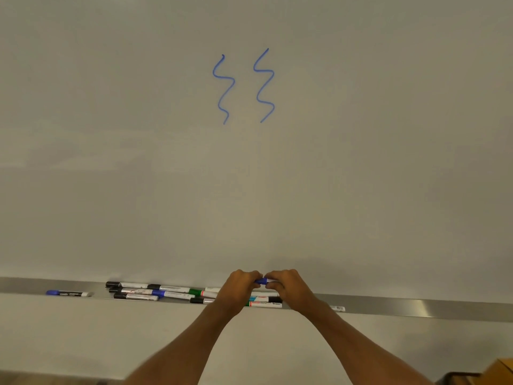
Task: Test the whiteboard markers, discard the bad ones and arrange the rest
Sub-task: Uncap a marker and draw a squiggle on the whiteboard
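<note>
**While two test lines are up, most of the markers wait**

As we hold the blue marker [261, 281] just above the tray [416, 308], close to the foot of the whiteboard [388, 134], our left hand [241, 286] and right hand [287, 284] meet knuckle to knuckle. Each has its fingers curled round one end, and only a short blue part shows between them. We cannot tell whether the cap is going on or coming off, so we judge this to be either the close of one test or the start of another.

Under our hands and to their left, a loose heap of markers [166, 293] lies in the tray, with black, blue and green caps mixed and crossing, not lined up. One lone blue-capped marker [66, 293] lies further left, well apart from the heap. A white barrel end [338, 308] shows just right of our right wrist. We cannot tell whether these two are already sorted.

Higher on the whiteboard, two blue squiggles [234, 82] stand side by side, both strong and unbroken. By that count we judge that only about two tests are done. The heap is yet to be tried, and discarding and arranging have hardly begun.
</note>
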The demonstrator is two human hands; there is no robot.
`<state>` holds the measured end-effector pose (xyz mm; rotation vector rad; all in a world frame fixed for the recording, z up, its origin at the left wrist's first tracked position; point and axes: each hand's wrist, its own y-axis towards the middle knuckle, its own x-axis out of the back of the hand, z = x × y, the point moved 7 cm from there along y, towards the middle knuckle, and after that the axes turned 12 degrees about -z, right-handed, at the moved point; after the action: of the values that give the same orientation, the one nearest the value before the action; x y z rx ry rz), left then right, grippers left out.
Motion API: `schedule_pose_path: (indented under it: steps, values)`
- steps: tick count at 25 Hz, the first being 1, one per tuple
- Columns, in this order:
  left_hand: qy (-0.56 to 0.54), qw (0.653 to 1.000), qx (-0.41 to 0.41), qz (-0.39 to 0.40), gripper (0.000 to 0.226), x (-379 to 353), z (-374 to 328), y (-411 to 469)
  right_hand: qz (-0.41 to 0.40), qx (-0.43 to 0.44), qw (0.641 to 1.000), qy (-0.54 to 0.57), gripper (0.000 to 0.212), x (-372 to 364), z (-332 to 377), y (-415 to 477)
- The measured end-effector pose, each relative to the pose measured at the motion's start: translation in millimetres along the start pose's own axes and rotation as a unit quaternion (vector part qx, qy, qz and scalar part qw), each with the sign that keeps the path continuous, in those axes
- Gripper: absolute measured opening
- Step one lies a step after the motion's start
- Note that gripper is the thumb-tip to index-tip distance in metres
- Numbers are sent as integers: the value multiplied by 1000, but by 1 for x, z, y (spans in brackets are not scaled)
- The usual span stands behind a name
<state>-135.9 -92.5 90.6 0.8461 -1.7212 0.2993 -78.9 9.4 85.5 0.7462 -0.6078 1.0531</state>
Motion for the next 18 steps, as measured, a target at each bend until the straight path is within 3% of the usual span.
schedule_pose_path:
  steps: [10, 18]
  values:
    - [20, 999, -39, -25, 31, -3, 38, -25, 65, 11, 997, 40, 24, -36, 21, 6]
    - [-20, 995, 32, -92, 24, 42, 157, -50, 132, 36, 990, -24, 32, -111, 79, 38]
